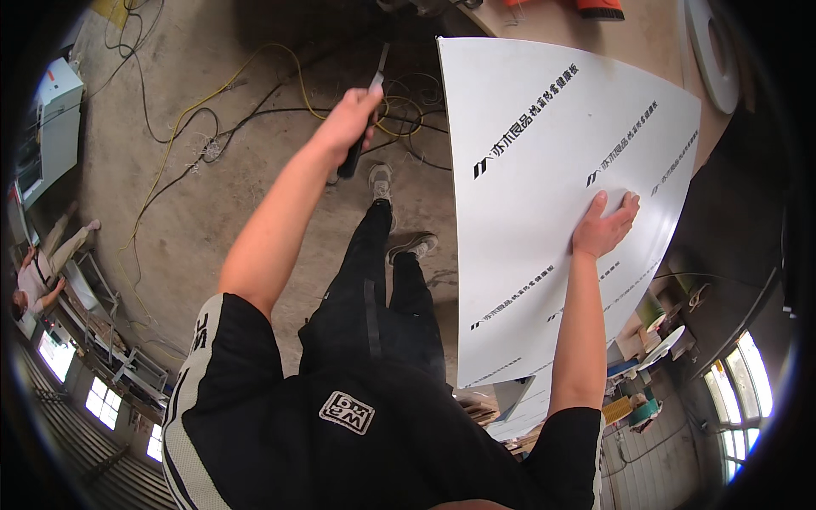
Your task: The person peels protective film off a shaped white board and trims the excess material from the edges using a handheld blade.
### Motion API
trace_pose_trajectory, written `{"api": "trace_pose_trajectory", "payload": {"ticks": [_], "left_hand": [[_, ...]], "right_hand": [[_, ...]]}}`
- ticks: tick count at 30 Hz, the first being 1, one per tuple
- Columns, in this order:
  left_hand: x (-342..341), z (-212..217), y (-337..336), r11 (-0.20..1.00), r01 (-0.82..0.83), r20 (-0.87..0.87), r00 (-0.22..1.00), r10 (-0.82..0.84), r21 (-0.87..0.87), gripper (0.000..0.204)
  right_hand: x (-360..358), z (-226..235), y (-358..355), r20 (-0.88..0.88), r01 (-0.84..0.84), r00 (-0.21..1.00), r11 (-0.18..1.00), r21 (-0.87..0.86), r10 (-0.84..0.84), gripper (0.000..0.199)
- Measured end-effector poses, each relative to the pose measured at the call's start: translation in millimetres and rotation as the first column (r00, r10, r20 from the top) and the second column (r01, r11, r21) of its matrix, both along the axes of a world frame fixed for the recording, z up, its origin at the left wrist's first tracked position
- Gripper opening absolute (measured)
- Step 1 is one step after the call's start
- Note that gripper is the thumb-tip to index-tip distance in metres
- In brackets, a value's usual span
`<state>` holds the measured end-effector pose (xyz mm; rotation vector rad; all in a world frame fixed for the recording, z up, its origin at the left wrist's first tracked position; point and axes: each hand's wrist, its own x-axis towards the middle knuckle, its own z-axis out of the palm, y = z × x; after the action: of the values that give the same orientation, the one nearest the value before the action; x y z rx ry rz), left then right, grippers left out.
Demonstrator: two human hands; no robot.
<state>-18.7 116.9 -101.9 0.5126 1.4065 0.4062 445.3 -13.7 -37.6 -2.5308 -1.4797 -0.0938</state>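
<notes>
My left hand (350, 123) is closed round the black handle of a knife (379, 75), whose narrow grey blade points away from me. It is held over the floor, left of a large white board (518, 212) with rows of dark print. My right hand (605, 225) lies on the board's face, thumb and fingers apart, gripping nothing. The knife and the board's left edge do not touch.
Black and yellow cables (212, 115) run loosely over the concrete floor (246, 187). A roll of pale edging strip (712, 55) and an orange-red item (600, 8) lie on the far-right worktable (552, 19). At far left, another person (38, 276) is beside a metal frame (93, 289).
</notes>
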Motion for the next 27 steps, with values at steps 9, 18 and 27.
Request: {"api": "trace_pose_trajectory", "payload": {"ticks": [9,18,27], "left_hand": [[19.9,70.2,-3.3,0.575,0.539,-0.652,0.758,-0.013,0.615,0.032],[49.9,87.7,23.9,0.411,0.761,-0.829,0.559,-0.024,0.501,0.036],[55.2,87.7,35.3,0.391,0.789,-0.854,0.519,-0.011,0.475,0.035]], "right_hand": [[-4.2,3.2,2.1,-0.015,0.014,1.0,1.0,0.0,-0.014,0.073],[-4.7,3.0,2.8,-0.008,0.004,1.0,1.0,0.008,-0.004,0.075],[-2.0,1.2,2.0,-0.001,0.013,1.0,1.0,-0.007,-0.013,0.075]]}}
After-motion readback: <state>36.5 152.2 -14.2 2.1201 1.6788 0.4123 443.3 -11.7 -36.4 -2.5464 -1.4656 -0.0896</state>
